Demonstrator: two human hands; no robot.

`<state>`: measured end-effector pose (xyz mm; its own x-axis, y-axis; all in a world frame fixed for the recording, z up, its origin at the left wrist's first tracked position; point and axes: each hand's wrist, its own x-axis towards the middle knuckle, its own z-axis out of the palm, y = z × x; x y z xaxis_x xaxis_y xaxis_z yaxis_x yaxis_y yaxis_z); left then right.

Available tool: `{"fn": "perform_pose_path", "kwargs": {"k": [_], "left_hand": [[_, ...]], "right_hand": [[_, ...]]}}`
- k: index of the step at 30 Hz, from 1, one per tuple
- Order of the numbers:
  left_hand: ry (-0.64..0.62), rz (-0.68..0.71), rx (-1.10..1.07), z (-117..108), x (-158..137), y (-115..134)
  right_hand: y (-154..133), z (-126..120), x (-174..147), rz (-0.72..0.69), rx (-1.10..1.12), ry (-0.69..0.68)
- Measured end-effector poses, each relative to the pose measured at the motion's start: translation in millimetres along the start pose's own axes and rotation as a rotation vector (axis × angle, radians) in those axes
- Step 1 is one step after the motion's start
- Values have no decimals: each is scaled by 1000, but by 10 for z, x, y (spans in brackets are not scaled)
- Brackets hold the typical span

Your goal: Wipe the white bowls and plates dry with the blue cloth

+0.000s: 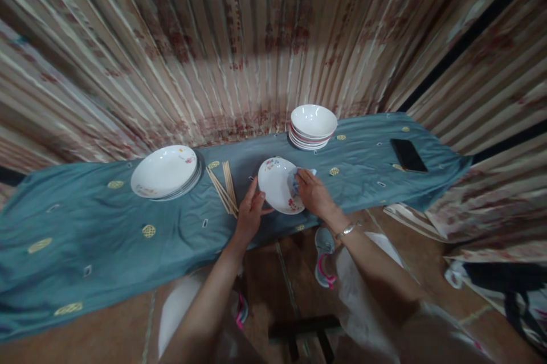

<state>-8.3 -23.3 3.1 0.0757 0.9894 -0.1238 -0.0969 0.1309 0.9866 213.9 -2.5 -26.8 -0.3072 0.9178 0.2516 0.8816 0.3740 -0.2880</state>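
A white plate (277,184) with small flower prints is held tilted over the near part of the table. My left hand (251,204) grips its left edge, thumb on the upper face and fingers beneath. Against the plate's right side my right hand (313,190) presses a bunched blue-and-white cloth (296,180), mostly hidden under the fingers. Just left of my left hand lie several wooden chopsticks (225,187) in two loose groups. A stack of flowered plates (164,170) stands farther left. Behind and right of the held plate is a stack of white bowls (313,125).
A green-blue patterned cloth (179,244) covers the long table. Toward its right end lies a black phone (409,155). Pleated curtains (256,39) hang close behind the table. Below the near edge are a dark stool (303,327) and a tiled floor (273,273).
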Motion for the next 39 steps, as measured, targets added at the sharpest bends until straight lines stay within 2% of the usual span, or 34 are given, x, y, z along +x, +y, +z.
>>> {"fn": "perform_pose_path", "kwargs": {"k": [3, 6, 11, 18, 23, 29, 34, 39], "left_hand": [[1, 3, -6, 7, 5, -6], [-8, 10, -10, 6, 2, -13], [-31, -11, -31, 2, 1, -2], [-50, -37, -56, 18, 6, 53], [-52, -33, -36, 37, -21, 90], [-61, -11, -13, 66, -15, 68], [-61, 12, -24, 94, -3, 25], [-51, -3, -41, 103, 16, 2]], "right_hand": [[-140, -159, -115, 88, -45, -48], [-261, -311, -187, 56, -11, -140], [-384, -461, -219, 4, 198, -234], [-599, -428, -139, 85, 659, -138], [-749, -303, 13, 128, 851, -40], [-810, -154, 245, 188, 882, 123], [-825, -92, 471, 281, 818, 232], [-816, -51, 553, 268, 761, 235]]}}
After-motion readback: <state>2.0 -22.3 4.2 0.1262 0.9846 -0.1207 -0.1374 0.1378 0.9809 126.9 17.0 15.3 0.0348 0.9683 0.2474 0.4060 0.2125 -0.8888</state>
